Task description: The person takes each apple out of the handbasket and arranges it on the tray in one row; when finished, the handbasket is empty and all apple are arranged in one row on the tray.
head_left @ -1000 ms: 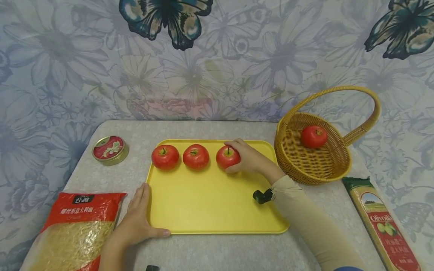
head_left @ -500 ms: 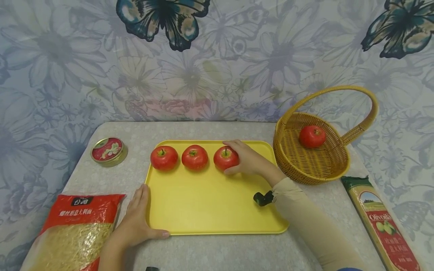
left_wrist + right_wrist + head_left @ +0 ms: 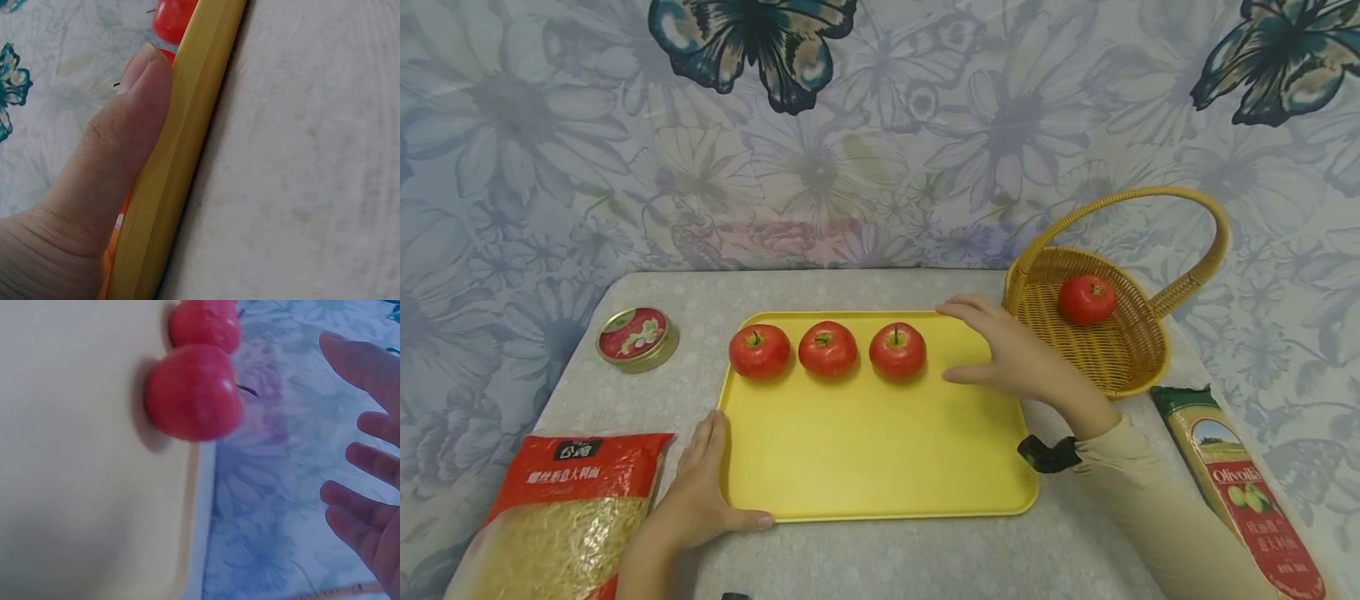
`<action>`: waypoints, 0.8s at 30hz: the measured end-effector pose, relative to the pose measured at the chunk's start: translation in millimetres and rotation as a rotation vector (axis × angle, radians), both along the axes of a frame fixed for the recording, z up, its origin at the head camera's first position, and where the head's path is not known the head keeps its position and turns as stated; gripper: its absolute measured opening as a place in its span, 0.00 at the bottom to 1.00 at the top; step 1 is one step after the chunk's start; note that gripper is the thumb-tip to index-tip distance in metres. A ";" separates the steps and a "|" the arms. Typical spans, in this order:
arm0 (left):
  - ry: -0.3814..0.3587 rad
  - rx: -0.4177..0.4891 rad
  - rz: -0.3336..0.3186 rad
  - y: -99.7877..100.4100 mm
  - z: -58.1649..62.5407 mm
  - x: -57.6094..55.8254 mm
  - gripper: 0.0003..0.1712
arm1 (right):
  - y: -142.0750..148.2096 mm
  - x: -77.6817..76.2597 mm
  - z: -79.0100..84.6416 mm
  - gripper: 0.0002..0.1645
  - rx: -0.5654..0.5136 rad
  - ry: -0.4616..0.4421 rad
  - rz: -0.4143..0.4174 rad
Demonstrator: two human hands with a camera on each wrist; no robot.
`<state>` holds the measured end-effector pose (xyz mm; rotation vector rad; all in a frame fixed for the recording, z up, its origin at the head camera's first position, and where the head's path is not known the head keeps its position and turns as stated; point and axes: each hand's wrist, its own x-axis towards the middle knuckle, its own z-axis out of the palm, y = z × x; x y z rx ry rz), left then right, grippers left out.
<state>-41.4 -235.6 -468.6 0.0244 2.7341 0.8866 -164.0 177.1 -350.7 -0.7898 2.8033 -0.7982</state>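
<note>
Three red apples stand in a row along the back of a yellow tray (image 3: pixel 880 450): a left apple (image 3: pixel 760 352), a middle apple (image 3: pixel 827 350) and a right apple (image 3: pixel 898 351). My right hand (image 3: pixel 1011 350) hovers over the tray's back right part, holding nothing. Its fingers and thumb are spread apart, a little to the right of the right apple (image 3: pixel 195 392). My left hand (image 3: pixel 700 483) rests at the tray's front left corner, fingers along the left side and thumb along the front edge. In the left wrist view the straight thumb (image 3: pixel 119 131) lies against the tray wall.
A wicker basket (image 3: pixel 1097 358) with a tall handle stands right of the tray, one apple (image 3: pixel 1087 300) inside. A tin can (image 3: pixel 637 337) sits at the back left. A pasta bag (image 3: pixel 568 508) lies left, a long pasta packet (image 3: pixel 1240 483) right.
The right hand has let go of the right apple and moved away to the right, its fingers spreading. The apple stays on the tray. The left hand keeps its place.
</note>
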 end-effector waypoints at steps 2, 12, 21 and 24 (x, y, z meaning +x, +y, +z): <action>0.004 0.005 -0.003 -0.5 0.2 1.4 0.91 | 14.2 4.4 6.3 0.45 -0.014 0.016 -0.011; 0.019 -0.002 -0.013 0.1 3.1 1.6 0.92 | 96.8 -6.5 10.1 0.43 -0.057 0.063 -0.140; 0.022 0.010 -0.017 1.1 4.7 1.3 0.92 | 146.9 -46.0 8.4 0.49 0.009 -0.114 -0.295; 0.007 0.007 -0.011 0.7 4.5 0.7 0.92 | 157.7 -61.0 5.1 0.52 0.062 -0.147 -0.302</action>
